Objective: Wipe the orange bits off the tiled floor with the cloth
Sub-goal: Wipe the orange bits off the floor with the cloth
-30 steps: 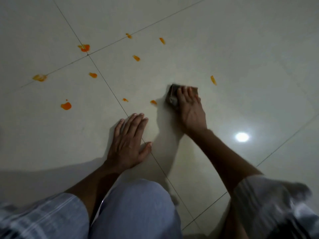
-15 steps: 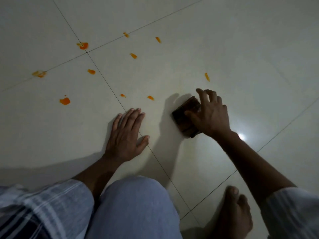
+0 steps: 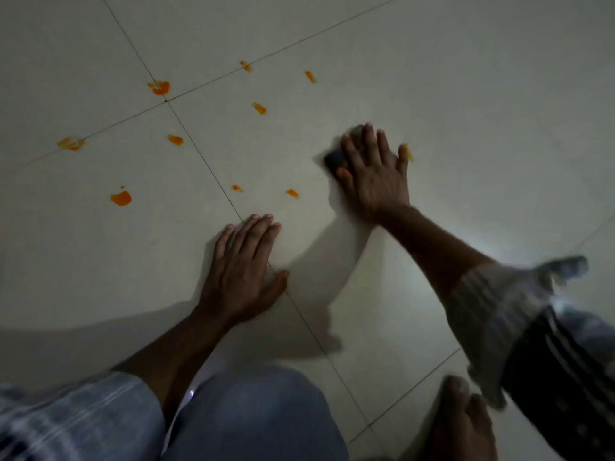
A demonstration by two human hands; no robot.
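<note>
My right hand presses a dark cloth flat on the pale tiled floor; only the cloth's left edge shows past my fingers. One orange bit lies right beside my little finger. Several more orange bits are scattered to the left: two small ones just ahead of my left hand, larger blobs farther left. My left hand rests flat on the floor with fingers spread, holding nothing.
My bent knee in grey trousers fills the bottom centre. My bare foot rests at the bottom right. Dark grout lines cross the floor diagonally. Checked sleeves cover both upper arms.
My right hand has pushed the cloth away from me, up toward the orange bit on the right, and now lies flat over it. My left hand has stayed planted.
</note>
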